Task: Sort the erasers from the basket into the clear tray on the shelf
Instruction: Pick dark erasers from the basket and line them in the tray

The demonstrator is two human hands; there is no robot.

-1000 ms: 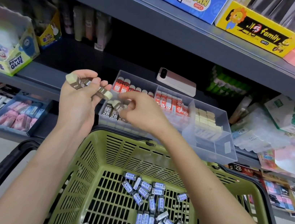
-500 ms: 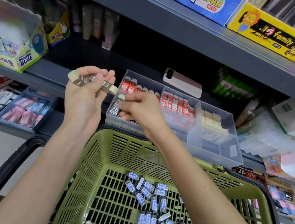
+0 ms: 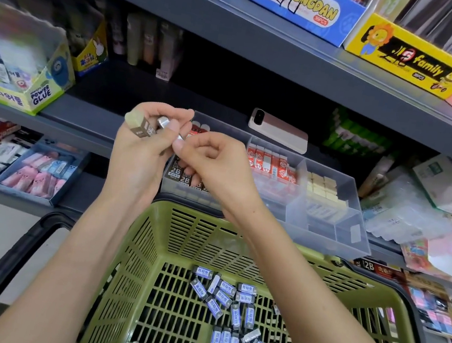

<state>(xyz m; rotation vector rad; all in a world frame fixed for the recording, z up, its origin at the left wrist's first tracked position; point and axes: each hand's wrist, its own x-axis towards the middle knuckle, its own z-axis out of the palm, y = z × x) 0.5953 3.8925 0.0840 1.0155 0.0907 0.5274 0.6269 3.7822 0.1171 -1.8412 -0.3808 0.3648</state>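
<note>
In the middle of the frame the left hand (image 3: 143,154) is curled around a few brown-sleeved beige erasers (image 3: 139,125), whose ends poke out past its fingers. The right hand (image 3: 214,164) meets it from the right, thumb and forefinger pinching the end of 1 of them, though that spot is blurred. Both hands hover in front of the clear plastic tray (image 3: 356,227) on the grey metal shelf (image 3: 86,122), before its left compartment, where brown "2B" erasers (image 3: 180,176) stand. The middle compartment holds red-and-white erasers (image 3: 272,163), the right one cream blocks (image 3: 323,186). In the lower half of the frame the olive-green plastic basket (image 3: 148,241) holds a heap of small blue-labelled erasers (image 3: 230,300). A pale pink phone (image 3: 279,133) lies behind the tray.
</note>
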